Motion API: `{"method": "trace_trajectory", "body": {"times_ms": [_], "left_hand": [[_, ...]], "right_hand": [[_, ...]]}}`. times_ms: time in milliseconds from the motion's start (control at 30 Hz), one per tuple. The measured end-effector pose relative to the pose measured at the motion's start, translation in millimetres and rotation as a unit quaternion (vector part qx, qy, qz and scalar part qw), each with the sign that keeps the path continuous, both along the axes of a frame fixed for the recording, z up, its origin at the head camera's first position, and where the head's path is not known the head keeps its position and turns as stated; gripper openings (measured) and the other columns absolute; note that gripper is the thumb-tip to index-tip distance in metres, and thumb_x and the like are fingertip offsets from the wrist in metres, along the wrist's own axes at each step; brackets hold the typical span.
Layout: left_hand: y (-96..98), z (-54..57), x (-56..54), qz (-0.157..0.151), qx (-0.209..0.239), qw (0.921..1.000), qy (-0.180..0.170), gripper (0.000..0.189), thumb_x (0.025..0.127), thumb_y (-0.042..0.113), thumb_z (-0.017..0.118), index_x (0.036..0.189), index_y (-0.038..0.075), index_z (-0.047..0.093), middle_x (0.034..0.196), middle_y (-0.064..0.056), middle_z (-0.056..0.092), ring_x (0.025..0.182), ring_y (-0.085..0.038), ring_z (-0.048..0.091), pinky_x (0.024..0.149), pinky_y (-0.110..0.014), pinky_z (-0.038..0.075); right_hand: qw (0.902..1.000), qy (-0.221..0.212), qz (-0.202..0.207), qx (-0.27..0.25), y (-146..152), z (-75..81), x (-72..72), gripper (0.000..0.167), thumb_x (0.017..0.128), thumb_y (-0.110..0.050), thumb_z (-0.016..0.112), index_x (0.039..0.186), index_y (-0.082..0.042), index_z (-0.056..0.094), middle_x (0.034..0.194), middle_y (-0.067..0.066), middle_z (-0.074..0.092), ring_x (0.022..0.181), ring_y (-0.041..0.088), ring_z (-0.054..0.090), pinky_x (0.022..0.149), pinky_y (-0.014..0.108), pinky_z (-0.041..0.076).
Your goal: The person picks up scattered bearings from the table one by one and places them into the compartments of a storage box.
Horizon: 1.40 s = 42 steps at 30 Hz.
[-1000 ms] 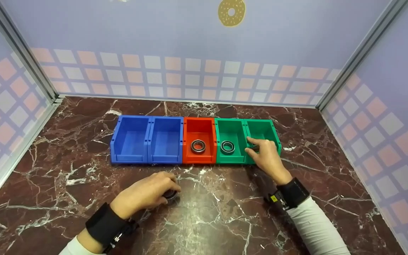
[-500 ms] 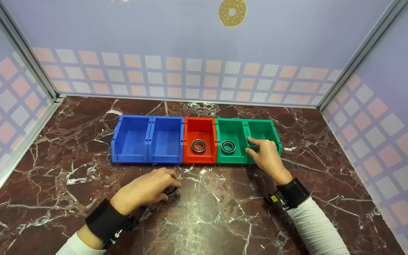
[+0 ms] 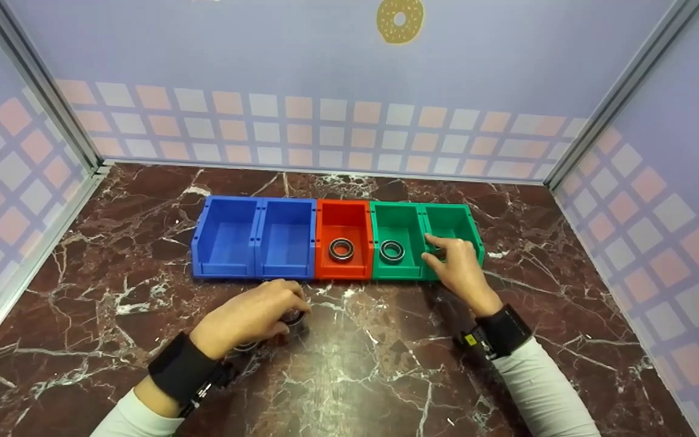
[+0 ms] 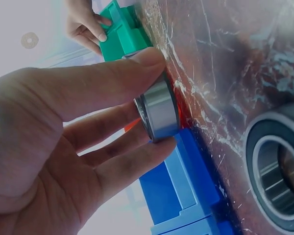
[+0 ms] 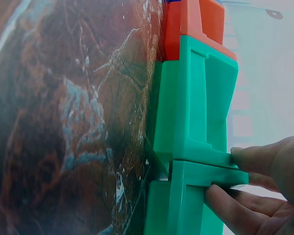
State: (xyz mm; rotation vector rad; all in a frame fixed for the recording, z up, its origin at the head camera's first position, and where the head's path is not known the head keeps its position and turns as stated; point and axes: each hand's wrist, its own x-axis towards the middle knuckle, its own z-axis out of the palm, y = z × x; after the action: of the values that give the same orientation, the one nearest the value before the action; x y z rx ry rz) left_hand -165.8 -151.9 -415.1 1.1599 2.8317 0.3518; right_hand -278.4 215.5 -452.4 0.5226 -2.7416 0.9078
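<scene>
In the head view my left hand (image 3: 252, 315) is over the table in front of the blue bins. Its thumb and fingers pinch a ball bearing (image 4: 161, 110) by its rim, held on edge in the left wrist view. Another bearing (image 4: 257, 161) lies on the table below that hand, mostly covered in the head view. My right hand (image 3: 460, 267) is at the two green bins; its thumb and fingers pinch the adjoining side walls of these green bins (image 5: 210, 171). One bearing (image 3: 341, 260) lies in the red bin (image 3: 343, 215), another bearing (image 3: 392, 260) in the left green bin (image 3: 395, 215).
Two blue bins (image 3: 228, 243) stand at the left end of the row, side by side with the red and green ones. Behind the row rises a lilac wall (image 3: 325, 60) with pink and white squares. The dark marbled table (image 3: 374, 376) extends in front of the bins.
My left hand has risen slightly toward the bins with its bearing. The bearing beneath it now shows partly. My right hand has stayed at the green bins.
</scene>
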Motion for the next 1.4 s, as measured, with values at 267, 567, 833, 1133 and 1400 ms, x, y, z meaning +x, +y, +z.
{"method": "trace_trajectory", "body": {"times_ms": [267, 567, 833, 1133, 1400], "left_hand": [[-1.2, 3.1, -8.4, 0.001, -0.001, 1.0000, 0.000, 0.046, 0.072, 0.004, 0.083, 0.116, 0.011, 0.074, 0.111, -0.008, 0.069, 0.103, -0.027, 0.063, 0.093, -0.041, 0.055], [-3.8, 2.4, -19.1, -0.004, 0.011, 0.9999, 0.001, 0.044, 0.072, 0.003, 0.083, 0.115, 0.010, 0.074, 0.109, -0.009, 0.069, 0.101, -0.027, 0.065, 0.091, -0.041, 0.056], [-5.5, 2.7, -22.6, 0.011, 0.010, 0.9999, 0.000, 0.047, 0.074, 0.002, 0.081, 0.120, 0.012, 0.073, 0.109, -0.009, 0.067, 0.102, -0.028, 0.062, 0.091, -0.042, 0.055], [-5.5, 5.6, -27.0, 0.014, 0.017, 0.9997, 0.009, 0.044, 0.077, 0.001, 0.079, 0.118, 0.012, 0.072, 0.114, -0.011, 0.066, 0.107, -0.030, 0.062, 0.095, -0.044, 0.055], [-6.6, 4.0, -32.6, 0.017, 0.036, 0.9991, 0.016, 0.045, 0.078, 0.001, 0.078, 0.122, 0.008, 0.070, 0.119, -0.014, 0.065, 0.112, -0.032, 0.061, 0.099, -0.045, 0.053]], "right_hand": [[1.0000, 0.000, 0.002, 0.000, 0.1, -0.5, 0.0, 0.044, 0.090, -0.011, 0.072, 0.132, -0.003, 0.062, 0.129, 0.022, 0.065, 0.092, 0.029, 0.074, 0.059, 0.031, 0.054], [1.0000, -0.001, 0.003, 0.000, 0.6, -1.9, 0.6, 0.045, 0.090, -0.011, 0.071, 0.133, -0.003, 0.061, 0.128, 0.022, 0.065, 0.091, 0.029, 0.074, 0.065, 0.036, 0.058], [1.0000, -0.003, -0.001, -0.001, 0.4, -1.6, 0.4, 0.045, 0.090, -0.012, 0.071, 0.133, -0.003, 0.061, 0.128, 0.022, 0.065, 0.091, 0.029, 0.074, 0.064, 0.035, 0.056], [1.0000, -0.004, 0.000, 0.006, 0.9, -0.3, 1.0, 0.045, 0.091, -0.014, 0.070, 0.134, -0.004, 0.060, 0.129, 0.022, 0.065, 0.088, 0.028, 0.074, 0.057, 0.028, 0.049], [1.0000, -0.005, 0.000, -0.003, -0.2, -1.5, 1.2, 0.044, 0.091, -0.012, 0.071, 0.133, -0.003, 0.061, 0.130, 0.021, 0.064, 0.094, 0.029, 0.074, 0.067, 0.038, 0.060]]}}
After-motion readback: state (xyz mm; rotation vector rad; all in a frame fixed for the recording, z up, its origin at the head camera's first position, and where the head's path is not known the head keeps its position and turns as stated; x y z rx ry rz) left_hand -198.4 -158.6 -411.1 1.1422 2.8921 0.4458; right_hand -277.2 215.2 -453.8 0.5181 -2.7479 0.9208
